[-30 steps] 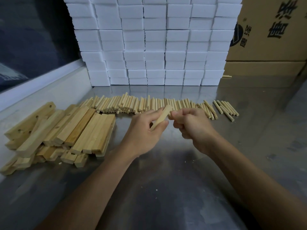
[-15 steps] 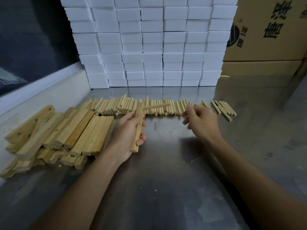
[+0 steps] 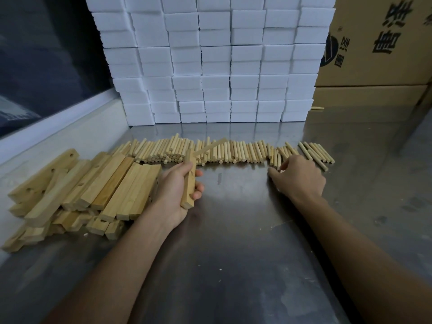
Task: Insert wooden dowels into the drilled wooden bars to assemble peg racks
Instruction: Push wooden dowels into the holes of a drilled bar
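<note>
Steel table (image 3: 233,230), left hand (image 3: 177,188) gripping bar (image 3: 189,183)

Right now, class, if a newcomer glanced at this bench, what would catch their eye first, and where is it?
First the left hand at centre, gripping a bar with one dowel already sticking out of its far end. Next the long row of dowels across the table, where the right hand reaches at its right end. Behind rises a wall of white blocks, with the bar pile at left.
</note>
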